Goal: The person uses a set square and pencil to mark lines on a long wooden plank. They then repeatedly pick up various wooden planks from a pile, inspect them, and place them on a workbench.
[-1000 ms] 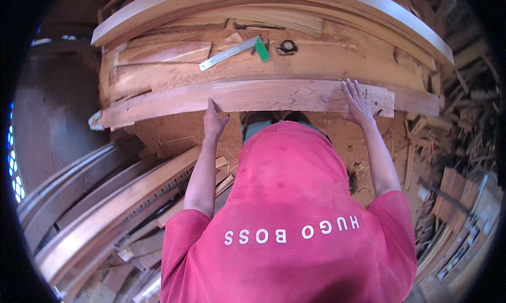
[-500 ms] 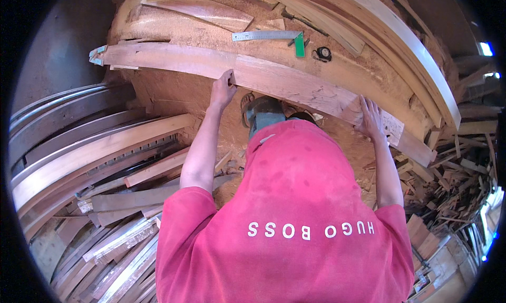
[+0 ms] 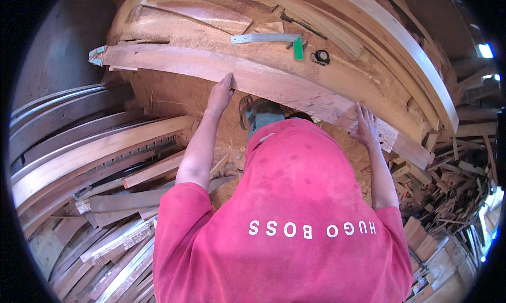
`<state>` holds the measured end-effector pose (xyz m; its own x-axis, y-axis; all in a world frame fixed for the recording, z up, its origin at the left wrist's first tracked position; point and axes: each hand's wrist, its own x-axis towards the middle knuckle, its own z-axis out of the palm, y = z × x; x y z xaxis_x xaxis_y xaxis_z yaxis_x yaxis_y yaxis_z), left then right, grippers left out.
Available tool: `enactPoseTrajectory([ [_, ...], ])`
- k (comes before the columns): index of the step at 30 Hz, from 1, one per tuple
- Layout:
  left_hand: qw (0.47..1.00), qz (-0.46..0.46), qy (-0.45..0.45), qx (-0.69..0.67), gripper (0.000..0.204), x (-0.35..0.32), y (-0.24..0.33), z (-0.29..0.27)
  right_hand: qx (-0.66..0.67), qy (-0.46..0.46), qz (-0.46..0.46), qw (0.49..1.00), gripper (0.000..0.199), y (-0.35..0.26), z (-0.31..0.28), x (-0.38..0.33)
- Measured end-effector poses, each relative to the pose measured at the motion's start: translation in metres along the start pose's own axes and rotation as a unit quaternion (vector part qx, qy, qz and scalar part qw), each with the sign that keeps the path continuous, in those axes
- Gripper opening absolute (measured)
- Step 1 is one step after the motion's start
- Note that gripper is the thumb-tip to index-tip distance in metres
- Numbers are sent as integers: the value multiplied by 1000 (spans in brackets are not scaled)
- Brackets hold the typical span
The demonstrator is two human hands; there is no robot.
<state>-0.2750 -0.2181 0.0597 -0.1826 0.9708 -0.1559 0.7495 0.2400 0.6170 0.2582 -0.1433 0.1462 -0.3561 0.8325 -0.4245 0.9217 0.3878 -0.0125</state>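
Observation:
A shorter pale plank (image 3: 295,88) lies lengthwise on a longer board (image 3: 163,59) on the sawdust-covered bench. My left hand (image 3: 220,94) is closed at the plank's near edge, by its left end, with the fingers curled and partly hidden. Toward the right end, my right hand (image 3: 366,128) rests with fingers stretched out over the plank's near edge. Beyond the plank lie a try square (image 3: 269,38) with a green handle and a black tape measure (image 3: 320,56), both apart from my hands.
Long boards (image 3: 416,50) curve along the bench's far right side. A dark bar-like tool (image 3: 303,25) and a wide offcut (image 3: 197,10) lie at the back. Stacked timber (image 3: 100,150) fills the left; scrap wood (image 3: 453,192) is heaped at the right.
My right hand has slid slightly toward me and left on the plank. The plank's right end has shifted a little the same way. My left hand stays near the left end.

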Motion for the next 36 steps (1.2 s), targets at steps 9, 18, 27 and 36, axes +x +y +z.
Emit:
enactPoseTrajectory([
  [9, 1000, -4, -10, 1, 56, 5, -1, -1, 8, 9, -16, 1000, 123, 1, 3, -4],
  [18, 999, -31, -26, 15, 53, 9, 9, -3, -97, 3, -27, 995, 131, -11, 8, -1],
  [27, 998, -41, -15, 52, 52, 7, 13, 0, -79, 1, -33, 996, 130, -4, 16, 3],
  [36, 998, -46, -17, 42, 53, 6, 11, 3, -74, -15, -8, 997, 126, -7, 14, 3],
])
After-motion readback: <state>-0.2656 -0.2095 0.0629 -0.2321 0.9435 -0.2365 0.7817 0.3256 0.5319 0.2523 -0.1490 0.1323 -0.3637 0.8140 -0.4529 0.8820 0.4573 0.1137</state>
